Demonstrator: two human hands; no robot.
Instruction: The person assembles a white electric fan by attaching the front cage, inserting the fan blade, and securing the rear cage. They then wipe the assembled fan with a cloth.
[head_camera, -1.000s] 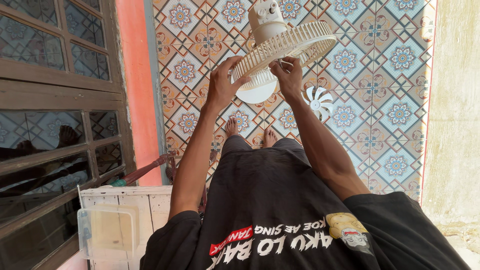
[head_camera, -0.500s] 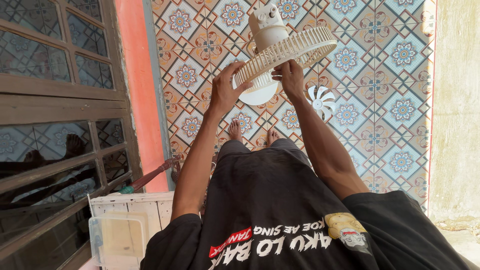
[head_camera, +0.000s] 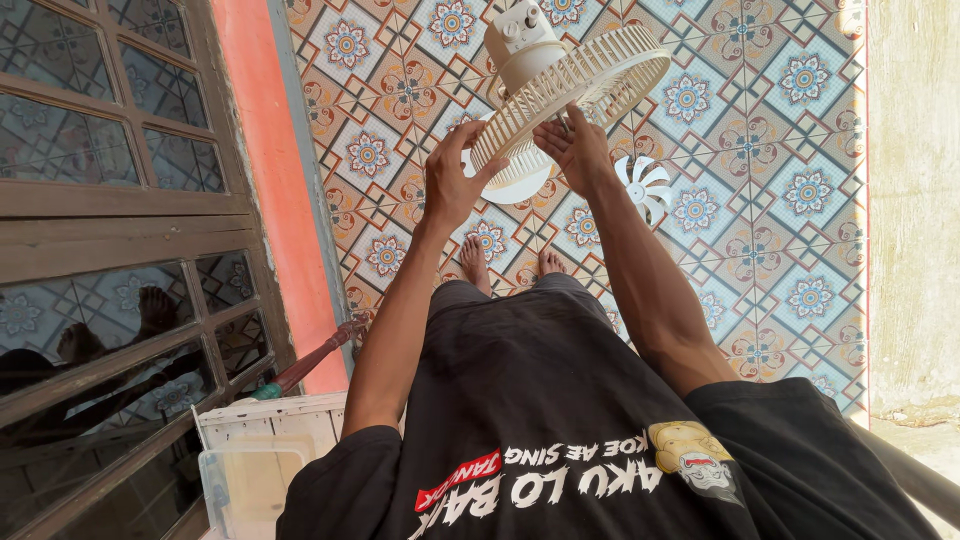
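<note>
I am seated and hold a cream desk fan (head_camera: 530, 50) out in front of me, tilted, with its ribbed rear grille (head_camera: 585, 85) facing me. My left hand (head_camera: 452, 180) grips the grille's lower left rim. The fingers of my right hand (head_camera: 572, 148) reach into the middle of the grille, where the motor hub is hidden behind them. The fan's round base (head_camera: 515, 180) shows between my hands. A white fan blade (head_camera: 643, 182) lies on the patterned tile floor just right of my right wrist.
My bare feet (head_camera: 510, 262) rest on the tiled floor (head_camera: 780, 200). A wood-framed glass door (head_camera: 110, 250) and an orange wall strip (head_camera: 270, 180) stand on the left. A white wooden crate (head_camera: 270, 425) with a clear plastic box (head_camera: 245, 480) sits by my left elbow. A concrete wall (head_camera: 910, 200) runs along the right.
The fan has tilted slightly and shifted left in view. My right hand has moved from the grille's edge further into its centre. My left hand keeps its grip.
</note>
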